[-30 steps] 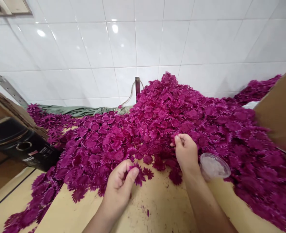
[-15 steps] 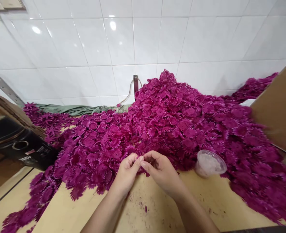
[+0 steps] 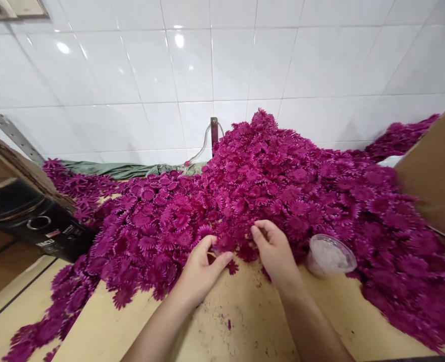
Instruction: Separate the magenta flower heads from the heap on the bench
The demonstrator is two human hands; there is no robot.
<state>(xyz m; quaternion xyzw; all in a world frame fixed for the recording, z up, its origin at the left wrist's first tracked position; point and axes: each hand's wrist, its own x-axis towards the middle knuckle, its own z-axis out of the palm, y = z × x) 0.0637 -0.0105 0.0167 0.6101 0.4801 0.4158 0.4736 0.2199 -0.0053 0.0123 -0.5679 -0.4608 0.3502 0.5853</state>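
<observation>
White lettering on the one black bottle [image 3: 45,234] at far left seems to read "VACU", its smaller print blurred. Magenta flowers [image 3: 252,181], too many to count, heap across the yellowish, speckled tabletop [image 3: 252,317] against a white tiled wall [image 3: 230,65], between two cardboard panels [image 3: 435,176]. At the heap's front edge the left hand [image 3: 199,269] has its fingers parted, while the right hand [image 3: 277,254], near one clear plastic cup [image 3: 330,256], bends its fingers close together, on what I cannot tell.
</observation>
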